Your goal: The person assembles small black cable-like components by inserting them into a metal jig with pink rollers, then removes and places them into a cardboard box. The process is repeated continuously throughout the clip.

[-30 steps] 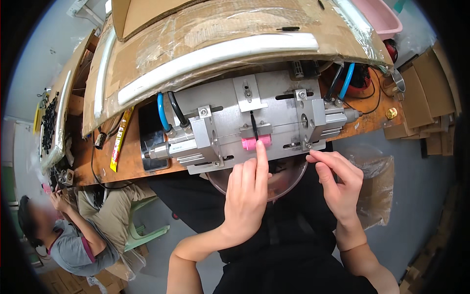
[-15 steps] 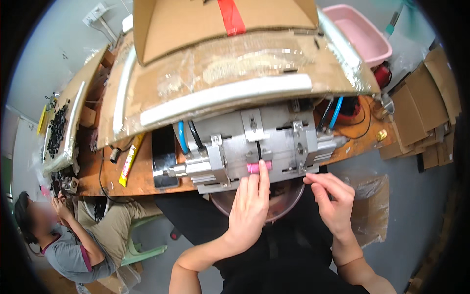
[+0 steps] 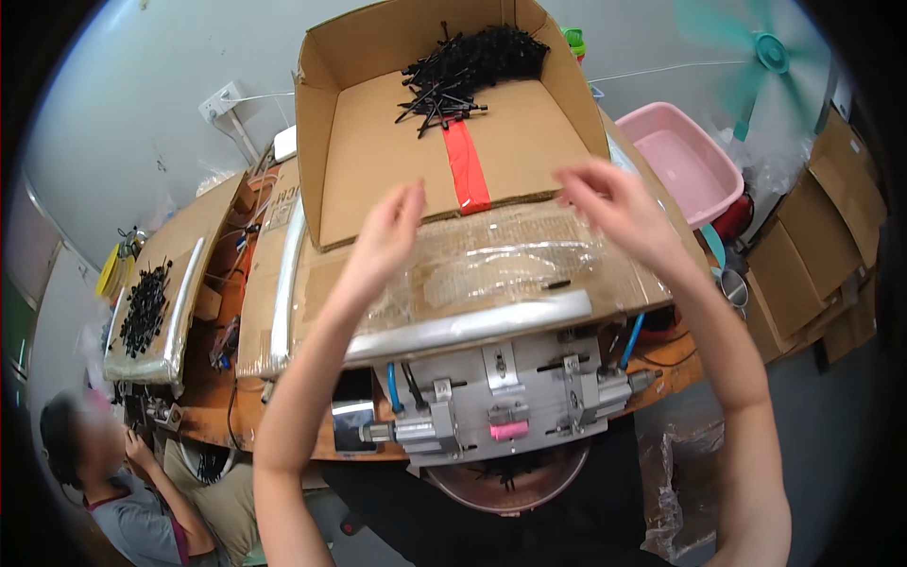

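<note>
Hands raised over the open cardboard box: left hand and right hand both empty, fingers loosely apart, apparently blurred. Black parts lie heaped at the box's far end, well beyond both

Brown cardboard box, red tape, black parts, seemingly pink basin.

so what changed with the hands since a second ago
Both hands left the metal fixture and rose toward the open cardboard box of black parts. The left hand came off the pink piece, and the right hand left the fixture's right side. Both are now empty, fingers spread. The pink piece stays in the fixture.
</note>
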Motion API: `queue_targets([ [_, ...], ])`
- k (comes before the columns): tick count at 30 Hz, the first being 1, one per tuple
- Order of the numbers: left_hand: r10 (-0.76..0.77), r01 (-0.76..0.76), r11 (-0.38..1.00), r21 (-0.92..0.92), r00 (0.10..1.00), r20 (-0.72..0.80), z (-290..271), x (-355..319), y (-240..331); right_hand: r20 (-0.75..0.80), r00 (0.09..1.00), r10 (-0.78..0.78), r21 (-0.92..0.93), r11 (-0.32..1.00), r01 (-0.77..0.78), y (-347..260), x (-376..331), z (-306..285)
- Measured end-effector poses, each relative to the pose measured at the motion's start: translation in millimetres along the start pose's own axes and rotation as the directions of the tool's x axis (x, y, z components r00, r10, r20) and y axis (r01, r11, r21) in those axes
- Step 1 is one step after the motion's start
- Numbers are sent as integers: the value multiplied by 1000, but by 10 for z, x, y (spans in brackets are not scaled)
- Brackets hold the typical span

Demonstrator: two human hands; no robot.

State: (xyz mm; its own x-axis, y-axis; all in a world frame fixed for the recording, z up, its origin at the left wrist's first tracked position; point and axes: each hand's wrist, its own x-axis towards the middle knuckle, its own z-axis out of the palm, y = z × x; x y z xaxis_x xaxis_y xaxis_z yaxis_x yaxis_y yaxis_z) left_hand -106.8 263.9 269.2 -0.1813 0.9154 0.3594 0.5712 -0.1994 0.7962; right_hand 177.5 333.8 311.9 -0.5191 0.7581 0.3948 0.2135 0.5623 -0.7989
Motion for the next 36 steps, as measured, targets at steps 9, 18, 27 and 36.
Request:
queue_targets([
  [9,-47,122,961,248,956,-289,-91,2432,-442,-106,994,37,20,999,-35,589,2721,-118],
  [18,-211,275,937,213,936,-281,140,3163,-467,-176,968,-178,-743,669,-12,647,4405,75],
  [27,-358,357,934,-19,933,-44,-64,3463,-737,169,905,389,-825,558,-86,603,4863,567],
  [36,-396,380,890,-251,918,-16,15,3506,-707,353,634,688,-811,563,-159,685,4943,568],
])
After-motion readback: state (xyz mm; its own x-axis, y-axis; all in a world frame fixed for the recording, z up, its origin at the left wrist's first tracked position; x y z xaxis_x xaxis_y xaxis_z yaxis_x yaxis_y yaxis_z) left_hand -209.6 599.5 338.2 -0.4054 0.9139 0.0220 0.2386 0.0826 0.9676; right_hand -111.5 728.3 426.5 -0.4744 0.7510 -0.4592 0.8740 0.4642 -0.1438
